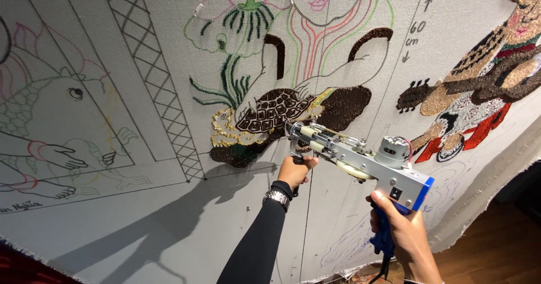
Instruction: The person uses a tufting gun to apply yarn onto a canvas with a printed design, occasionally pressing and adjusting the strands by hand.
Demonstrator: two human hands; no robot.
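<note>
A silver tufting gun (360, 161) with a blue rear handle points its tip at the stretched grey cloth (141, 216). My left hand (295, 171) grips the black front handle under the gun's nose; a metal watch sits on that wrist. My right hand (401, 233) is closed around the blue rear grip, low at the right. The gun's tip meets the cloth at the edge of a tufted brown turtle (274, 110), beside a dark brown tufted patch (345, 106).
The cloth carries drawn outlines: a fish at the left (62, 100), a lattice band (163, 86), a flower (242, 19). Another partly tufted figure (479, 92) fills the upper right. A wooden floor (496, 244) shows past the cloth's frayed right edge.
</note>
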